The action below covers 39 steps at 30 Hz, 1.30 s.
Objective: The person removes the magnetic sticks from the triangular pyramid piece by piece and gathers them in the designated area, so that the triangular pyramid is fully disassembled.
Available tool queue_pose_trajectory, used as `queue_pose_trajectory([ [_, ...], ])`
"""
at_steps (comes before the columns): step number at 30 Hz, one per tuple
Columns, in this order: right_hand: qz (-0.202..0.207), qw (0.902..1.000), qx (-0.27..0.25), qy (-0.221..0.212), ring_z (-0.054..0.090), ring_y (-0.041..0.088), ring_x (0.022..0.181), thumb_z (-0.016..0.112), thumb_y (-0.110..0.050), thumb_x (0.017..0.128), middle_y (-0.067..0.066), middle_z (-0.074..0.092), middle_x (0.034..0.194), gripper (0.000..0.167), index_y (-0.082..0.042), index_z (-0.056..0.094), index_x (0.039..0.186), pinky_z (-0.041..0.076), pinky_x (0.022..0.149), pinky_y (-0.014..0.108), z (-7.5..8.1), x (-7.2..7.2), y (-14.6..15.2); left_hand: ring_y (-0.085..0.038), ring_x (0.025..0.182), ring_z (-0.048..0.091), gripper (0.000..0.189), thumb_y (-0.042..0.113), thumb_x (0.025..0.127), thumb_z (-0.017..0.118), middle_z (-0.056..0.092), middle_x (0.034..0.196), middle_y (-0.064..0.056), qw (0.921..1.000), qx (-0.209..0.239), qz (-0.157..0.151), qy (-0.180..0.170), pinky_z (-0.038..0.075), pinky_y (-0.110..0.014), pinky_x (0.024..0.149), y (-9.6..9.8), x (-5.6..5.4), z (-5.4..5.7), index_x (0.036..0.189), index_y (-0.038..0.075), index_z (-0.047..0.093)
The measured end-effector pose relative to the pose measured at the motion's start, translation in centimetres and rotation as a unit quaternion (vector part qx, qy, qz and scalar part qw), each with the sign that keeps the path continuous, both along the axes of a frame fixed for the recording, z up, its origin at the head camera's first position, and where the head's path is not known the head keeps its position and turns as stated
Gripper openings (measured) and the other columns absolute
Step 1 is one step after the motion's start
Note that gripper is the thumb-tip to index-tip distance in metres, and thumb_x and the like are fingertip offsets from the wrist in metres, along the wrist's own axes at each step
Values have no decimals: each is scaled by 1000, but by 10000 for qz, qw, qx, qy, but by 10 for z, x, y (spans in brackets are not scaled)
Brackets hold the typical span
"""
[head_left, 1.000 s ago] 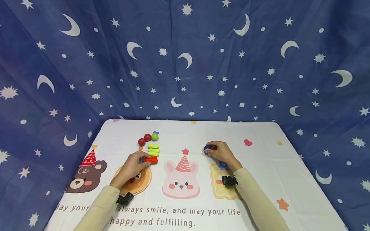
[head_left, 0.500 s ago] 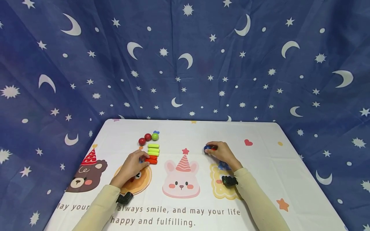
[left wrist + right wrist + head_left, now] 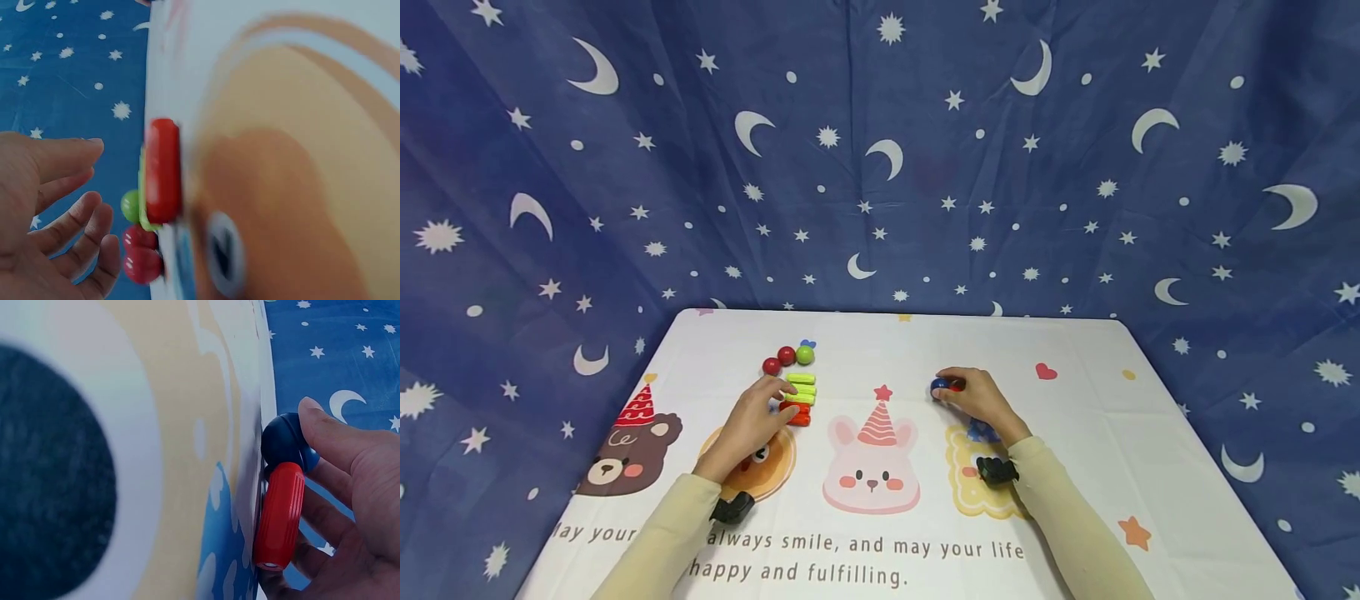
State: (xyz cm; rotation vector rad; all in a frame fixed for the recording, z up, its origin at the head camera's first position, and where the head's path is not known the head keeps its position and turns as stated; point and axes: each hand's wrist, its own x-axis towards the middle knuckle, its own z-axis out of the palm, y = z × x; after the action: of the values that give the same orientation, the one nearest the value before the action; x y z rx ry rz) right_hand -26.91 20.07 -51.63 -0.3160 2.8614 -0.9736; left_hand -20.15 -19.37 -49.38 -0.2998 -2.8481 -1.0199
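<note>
My left hand (image 3: 752,423) hovers by the red rods (image 3: 801,420), its fingers parted and nothing between them. The left wrist view shows that hand (image 3: 44,215) apart from a red rod (image 3: 164,170). Beyond the red rods lie several yellow-green rods (image 3: 801,379), side by side. On the right, my right hand (image 3: 985,402) pinches a dark blue ball (image 3: 938,386) between thumb and fingers. A red ribbed rod (image 3: 279,515) lies against the ball at the tabletop, partly behind my hand in the head view.
Two red balls (image 3: 771,366) and a green ball (image 3: 805,355) form a short row behind the rods. A white cloth (image 3: 880,350) with printed animals and text covers the table. A blue curtain (image 3: 820,192) with moons and stars hangs behind it.
My left hand has let go of the red rods; its fingers have spread and moved slightly up and away. My right hand stays in place on the blue ball.
</note>
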Motion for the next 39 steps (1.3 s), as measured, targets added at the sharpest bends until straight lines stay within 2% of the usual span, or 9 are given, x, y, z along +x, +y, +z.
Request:
queue_pose_trajectory([
  [6,43,10000,0,85,59,19,89,75,-36,86,6,70,106,45,-15,67,125,52,86,40,-1,1,3,-25,100,64,27,15,85,76,65,113,-7,9985,389,-296,254,53,-43,87,22,-6,8,111,8,68],
  [14,177,9993,-134,288,65,20,94,76,-33,86,6,73,106,44,-11,67,124,54,86,40,1,5,13,-24,104,64,24,19,89,72,66,114,-4,9960,658,-560,206,52,-40,86,57,-17,8,112,13,68],
  [22,98,9991,-249,330,67,21,94,77,-30,85,5,74,103,42,-11,68,121,53,88,41,1,10,21,-22,106,64,28,16,89,72,67,114,-4,9889,1173,-909,-13,54,-42,92,91,-32,1,115,9,67],
  [27,81,9989,-250,377,67,21,94,77,-26,85,5,74,102,38,-11,69,119,53,90,42,1,12,23,-25,107,65,28,12,88,73,67,116,-13,9832,1452,-1104,-73,54,-44,93,112,-41,-3,115,7,66],
  [31,58,9988,-235,430,67,20,93,78,-23,84,5,75,99,35,-11,71,116,52,89,42,-1,11,24,-28,108,65,30,14,89,71,67,118,-15,9785,1641,-1234,-181,54,-44,93,128,-47,-6,116,4,65],
  [39,-31,9991,-142,388,66,25,103,76,-21,86,7,75,105,25,-11,75,109,51,97,46,-2,13,22,-23,107,66,28,17,90,72,68,118,-9,9765,1746,-1193,-406,55,-35,89,156,-56,-18,116,8,66],
])
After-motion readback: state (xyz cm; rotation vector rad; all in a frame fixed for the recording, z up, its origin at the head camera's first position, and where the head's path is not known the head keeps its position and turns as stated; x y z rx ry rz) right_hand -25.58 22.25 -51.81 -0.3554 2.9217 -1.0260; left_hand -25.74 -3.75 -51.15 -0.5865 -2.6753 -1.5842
